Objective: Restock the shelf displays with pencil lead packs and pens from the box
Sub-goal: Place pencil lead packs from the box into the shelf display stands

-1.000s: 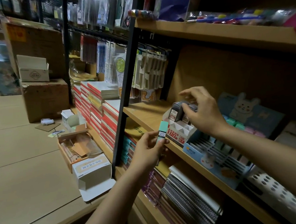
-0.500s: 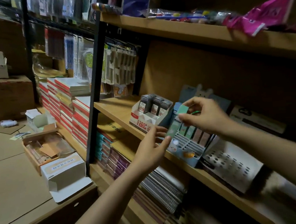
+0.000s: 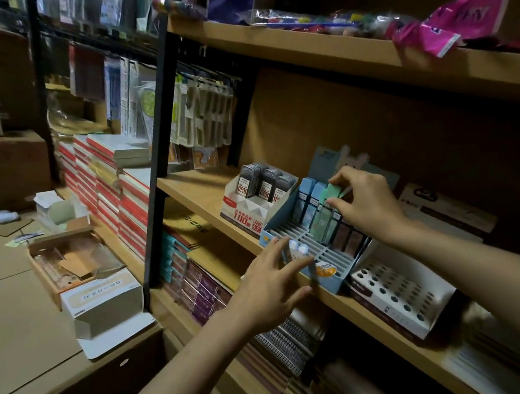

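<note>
My right hand (image 3: 365, 201) pinches a mint-green pencil lead pack (image 3: 331, 193) and holds it over the back row of a blue slotted display box (image 3: 327, 277) on the middle shelf. Blue, green and dark packs (image 3: 312, 206) stand in that back row; the front slots hold nothing. My left hand (image 3: 271, 283), fingers spread and holding nothing, hovers at the blue box's front edge. A white and red display box (image 3: 244, 211) to the left holds three dark grey lead packs (image 3: 268, 181).
A white holed pen display (image 3: 401, 297) stands right of the blue box. Spiral notebooks (image 3: 285, 340) lie on the shelf below. Small white cartons (image 3: 102, 299) and an open cardboard box (image 3: 67, 256) sit on a brown surface at left. Red notebooks (image 3: 105, 186) stack behind.
My left hand has passed the green pack to my right hand and now hangs spread near the box front. My right hand moved the pack to the back row.
</note>
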A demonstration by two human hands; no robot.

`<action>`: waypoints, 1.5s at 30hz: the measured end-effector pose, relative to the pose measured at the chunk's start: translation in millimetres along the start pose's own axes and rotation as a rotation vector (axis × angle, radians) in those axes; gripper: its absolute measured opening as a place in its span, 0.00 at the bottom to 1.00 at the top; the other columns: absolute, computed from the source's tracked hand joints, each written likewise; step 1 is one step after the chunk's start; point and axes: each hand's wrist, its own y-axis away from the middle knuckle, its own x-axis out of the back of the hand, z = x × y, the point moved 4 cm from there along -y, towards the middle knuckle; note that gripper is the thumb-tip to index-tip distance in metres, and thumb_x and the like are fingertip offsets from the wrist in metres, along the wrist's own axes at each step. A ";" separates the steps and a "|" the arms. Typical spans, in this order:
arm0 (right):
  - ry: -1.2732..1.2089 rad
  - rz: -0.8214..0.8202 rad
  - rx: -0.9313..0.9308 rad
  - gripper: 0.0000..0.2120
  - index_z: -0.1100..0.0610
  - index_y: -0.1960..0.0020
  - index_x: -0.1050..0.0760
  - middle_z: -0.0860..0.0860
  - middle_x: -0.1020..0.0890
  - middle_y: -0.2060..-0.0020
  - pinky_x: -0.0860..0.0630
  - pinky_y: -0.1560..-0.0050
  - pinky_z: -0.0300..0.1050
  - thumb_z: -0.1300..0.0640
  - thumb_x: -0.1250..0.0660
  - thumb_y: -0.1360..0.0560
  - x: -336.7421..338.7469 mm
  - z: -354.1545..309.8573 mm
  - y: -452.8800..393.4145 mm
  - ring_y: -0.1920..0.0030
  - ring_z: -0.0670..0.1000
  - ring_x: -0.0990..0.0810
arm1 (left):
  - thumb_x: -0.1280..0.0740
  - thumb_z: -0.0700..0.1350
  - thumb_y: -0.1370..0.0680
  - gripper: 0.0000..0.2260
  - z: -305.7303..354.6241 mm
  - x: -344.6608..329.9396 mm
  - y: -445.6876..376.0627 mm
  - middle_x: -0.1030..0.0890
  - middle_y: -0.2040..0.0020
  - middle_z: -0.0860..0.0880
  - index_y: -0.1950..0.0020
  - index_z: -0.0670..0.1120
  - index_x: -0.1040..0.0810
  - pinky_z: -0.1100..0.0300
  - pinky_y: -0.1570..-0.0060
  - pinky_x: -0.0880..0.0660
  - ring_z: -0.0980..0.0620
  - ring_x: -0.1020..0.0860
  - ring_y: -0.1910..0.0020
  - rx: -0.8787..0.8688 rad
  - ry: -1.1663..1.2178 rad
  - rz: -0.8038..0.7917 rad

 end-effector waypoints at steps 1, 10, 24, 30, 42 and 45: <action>0.002 -0.003 -0.009 0.13 0.57 0.46 0.23 0.53 0.18 0.50 0.29 0.52 0.40 0.58 0.25 0.29 -3.5 1.1 -0.8 0.52 0.48 0.23 | 0.43 0.62 0.21 0.25 -0.4 -0.8 0.1 0.58 0.21 0.54 0.25 0.67 0.46 0.44 0.24 0.51 0.49 0.60 0.22 -0.007 -0.014 0.003; 0.008 -0.001 -0.059 0.13 0.58 0.49 0.24 0.54 0.19 0.52 0.24 0.52 0.43 0.58 0.24 0.30 -23.5 3.0 -2.8 0.53 0.50 0.23 | 0.43 0.64 0.21 0.26 -2.1 -11.4 -1.4 0.61 0.21 0.54 0.26 0.70 0.50 0.43 0.24 0.51 0.48 0.63 0.23 -0.041 -0.014 0.029; -0.227 0.154 -0.066 0.11 0.59 0.41 0.23 0.55 0.21 0.48 0.22 0.69 0.33 0.56 0.33 0.21 18.6 -13.2 8.8 0.66 0.43 0.18 | 0.39 0.57 0.20 0.29 2.0 1.1 9.5 0.63 0.21 0.56 0.25 0.68 0.51 0.49 0.24 0.51 0.53 0.61 0.22 -0.038 0.084 -0.008; -0.418 -0.018 -0.021 0.05 0.53 0.53 0.23 0.50 0.19 0.62 0.21 0.67 0.40 0.53 0.35 0.21 9.6 -33.2 74.4 0.66 0.45 0.18 | 0.35 0.53 0.21 0.15 1.0 6.5 37.1 0.24 0.39 0.57 0.35 0.56 0.28 0.58 0.39 0.26 0.62 0.28 0.39 0.043 0.326 0.169; -0.227 -1.105 0.267 0.13 0.50 0.46 0.20 0.44 0.17 0.53 0.25 0.58 0.30 0.44 0.29 0.26 -182.9 -97.5 248.7 0.58 0.38 0.22 | 0.32 0.40 0.22 0.07 -93.3 -127.8 265.0 0.21 0.63 0.49 0.60 0.48 0.24 0.69 0.73 0.28 0.58 0.24 0.69 0.968 0.501 -0.456; -0.296 -1.161 0.182 0.18 0.51 0.40 0.23 0.46 0.18 0.48 0.29 0.59 0.29 0.45 0.28 0.27 -225.8 -108.3 277.9 0.55 0.41 0.23 | 0.31 0.40 0.23 0.09 -111.4 -152.8 314.1 0.22 0.65 0.48 0.62 0.47 0.24 0.68 0.74 0.30 0.56 0.26 0.69 1.182 0.483 -0.372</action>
